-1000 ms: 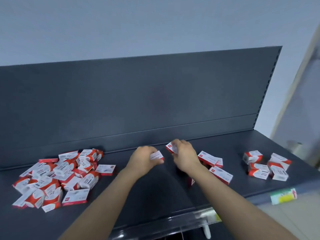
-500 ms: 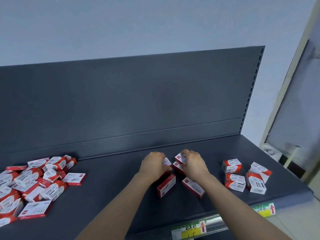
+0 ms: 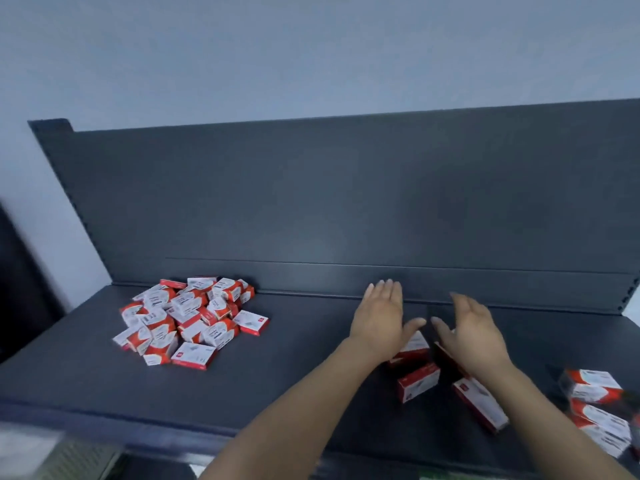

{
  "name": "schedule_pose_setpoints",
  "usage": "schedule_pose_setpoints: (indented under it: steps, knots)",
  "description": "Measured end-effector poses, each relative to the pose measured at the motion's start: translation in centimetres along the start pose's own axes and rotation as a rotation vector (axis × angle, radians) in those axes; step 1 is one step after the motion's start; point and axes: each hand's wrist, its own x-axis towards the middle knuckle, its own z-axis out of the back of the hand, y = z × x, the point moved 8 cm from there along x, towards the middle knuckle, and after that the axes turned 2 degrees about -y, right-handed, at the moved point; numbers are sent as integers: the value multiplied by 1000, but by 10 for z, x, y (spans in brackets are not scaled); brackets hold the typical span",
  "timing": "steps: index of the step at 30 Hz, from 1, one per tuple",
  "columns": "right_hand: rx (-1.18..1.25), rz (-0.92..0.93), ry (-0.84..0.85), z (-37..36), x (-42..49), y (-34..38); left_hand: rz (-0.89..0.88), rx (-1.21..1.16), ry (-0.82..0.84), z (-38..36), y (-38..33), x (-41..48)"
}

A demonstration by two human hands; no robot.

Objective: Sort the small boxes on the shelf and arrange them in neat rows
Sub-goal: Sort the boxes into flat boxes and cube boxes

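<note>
A jumbled pile of small red-and-white boxes (image 3: 188, 318) lies at the left back of the dark grey shelf (image 3: 294, 368). My left hand (image 3: 381, 320) and my right hand (image 3: 474, 330) hover flat and open, fingers spread, over a small group of boxes. One box (image 3: 414, 348) lies under my left hand's thumb side, one red box (image 3: 417, 382) stands on edge below it, and a long box (image 3: 479, 405) lies beside my right wrist. Neither hand holds anything. Another cluster of boxes (image 3: 599, 407) sits at the right edge.
The shelf's dark back panel (image 3: 346, 202) rises right behind my hands. The shelf's front edge (image 3: 138, 434) runs along the bottom. A pale wall (image 3: 277, 46) is above, and a dark blurred shape stands at the far left.
Both hands have let go of the boxes they held and opened flat above them. The view has swung left, so the pile now sits nearer the middle.
</note>
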Motion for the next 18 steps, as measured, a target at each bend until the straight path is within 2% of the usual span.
schedule_pose_setpoints:
  steps: [5, 13, 18]
  knots:
    - [64, 126, -60, 5, 12, 62, 91, 36, -164, 41, 45, -19]
    - [119, 285, 28, -42, 0, 170, 249, 76, -159, 64, 138, -70]
    - [126, 317, 109, -83, -9, 239, 347, 62, -122, 70, 216, -102]
